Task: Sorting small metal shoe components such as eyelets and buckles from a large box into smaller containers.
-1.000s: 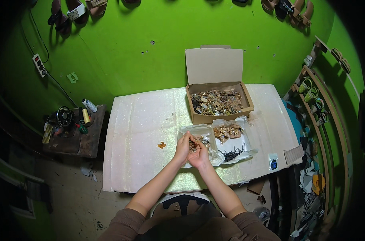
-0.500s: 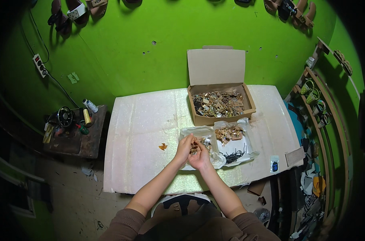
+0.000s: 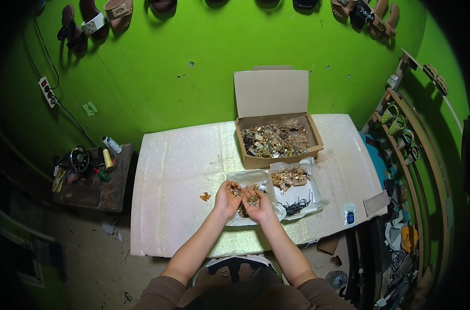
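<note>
Both palms face up over the left white paper-lined tray (image 3: 274, 206). Small gold-coloured metal ornaments lie in my left hand (image 3: 225, 200), cupped with its fingers pointing away from me. More small metal ornaments (image 3: 253, 200) rest in my right hand (image 3: 261, 207), beside the left one, its fingers partly curled. Other ornaments show in the tray between and beyond the hands; the rest of its contents is hidden. The right paper-lined tray (image 3: 312, 191) holds gold-coloured ornaments (image 3: 289, 180) and a bunch of black strings (image 3: 297, 205).
Behind the trays an open cardboard box (image 3: 279, 161) is full of mixed metal ornaments. An orange-brown scrap (image 3: 205, 197) lies left of my hands on the sparkly white table cover (image 3: 173, 181). A small clear packet (image 3: 349, 214) sits near the right edge. A sewing machine (image 3: 80, 159) stands left.
My hands, previously held together over the ornaments, have parted and turned palms up, showing pieces in both. The view has tilted slightly, so the scene sits a little lower and left.
</note>
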Demonstrator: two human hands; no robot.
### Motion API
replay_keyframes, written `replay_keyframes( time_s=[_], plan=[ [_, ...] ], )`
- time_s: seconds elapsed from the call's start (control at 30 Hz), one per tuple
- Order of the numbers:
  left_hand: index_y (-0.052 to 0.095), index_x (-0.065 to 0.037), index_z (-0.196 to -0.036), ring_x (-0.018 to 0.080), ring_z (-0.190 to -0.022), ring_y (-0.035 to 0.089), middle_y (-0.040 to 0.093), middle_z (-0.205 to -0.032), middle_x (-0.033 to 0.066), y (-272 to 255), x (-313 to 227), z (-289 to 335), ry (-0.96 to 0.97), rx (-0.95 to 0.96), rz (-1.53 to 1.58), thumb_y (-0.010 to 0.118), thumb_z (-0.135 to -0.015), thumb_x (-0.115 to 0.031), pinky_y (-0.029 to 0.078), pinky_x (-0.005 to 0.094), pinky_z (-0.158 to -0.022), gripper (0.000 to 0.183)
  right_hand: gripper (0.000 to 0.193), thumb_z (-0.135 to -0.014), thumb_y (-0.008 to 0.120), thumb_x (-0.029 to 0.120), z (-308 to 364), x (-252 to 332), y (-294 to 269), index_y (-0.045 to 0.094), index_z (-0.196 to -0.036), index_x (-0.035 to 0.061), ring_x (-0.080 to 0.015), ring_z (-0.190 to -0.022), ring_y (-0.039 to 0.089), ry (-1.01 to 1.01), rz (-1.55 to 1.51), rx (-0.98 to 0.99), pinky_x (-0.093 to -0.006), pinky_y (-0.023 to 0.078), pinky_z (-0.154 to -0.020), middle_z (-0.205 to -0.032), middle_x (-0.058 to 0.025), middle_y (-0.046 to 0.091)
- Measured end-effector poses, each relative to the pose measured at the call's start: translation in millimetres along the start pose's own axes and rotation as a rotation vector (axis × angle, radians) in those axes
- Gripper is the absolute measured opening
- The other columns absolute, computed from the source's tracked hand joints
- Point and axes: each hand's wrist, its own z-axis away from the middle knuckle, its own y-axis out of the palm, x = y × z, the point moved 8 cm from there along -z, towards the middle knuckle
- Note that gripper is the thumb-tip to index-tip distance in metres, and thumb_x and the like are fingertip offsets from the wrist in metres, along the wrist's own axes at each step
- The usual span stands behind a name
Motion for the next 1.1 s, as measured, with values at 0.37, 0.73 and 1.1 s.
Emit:
replay_keyframes(
  time_s=[0.37,0.73,1.1],
  plan=[
    [0.047,0.002,-0.1,0.0189,-0.088,0.048,0.048,-0.095,0.0099,-12.6,26.5,1.4,-0.121,-0.064,-0.111,0.04,-0.087,-0.018,0.041,0.0289,-0.086,0.025,0.021,-0.088,0.039,0.012,-16.0,26.1,-19.8,0.048,-0.098,-0.0047,-0.0214,-0.088,0.054,-0.018,-0.072,0.175,-0.0316,0.046,-0.082,-0.095,-0.0157,0.053],
    [0.044,-0.003,-0.117,0.0167,-0.106,0.04,0.045,-0.116,0.008,-8.6,25.4,3.6,-0.122,0.005,-0.365,0.035,-0.089,-0.024,0.03,0.03,-0.095,0.036,0.036,-0.093,0.03,0.022,7.7,26.2,-9.4,0.044,-0.101,-0.0099,-0.0283,-0.097,0.052,-0.126,-0.045,-0.011,-0.0368,0.045,-0.087,-0.101,-0.0203,0.051],
    [0.056,-0.004,-0.107,0.0233,-0.102,0.05,0.054,-0.109,0.0114,30.6,10.2,11.1,0.271,0.309,-1.115,0.047,-0.08,-0.01,0.035,0.0271,-0.089,0.029,0.032,-0.091,0.029,0.02,16.2,23.9,-4.8,0.043,-0.107,-0.0048,-0.0243,-0.094,0.051,-0.137,0.1,0.083,-0.0348,0.043,-0.087,-0.103,-0.0138,0.052]
  ],
)
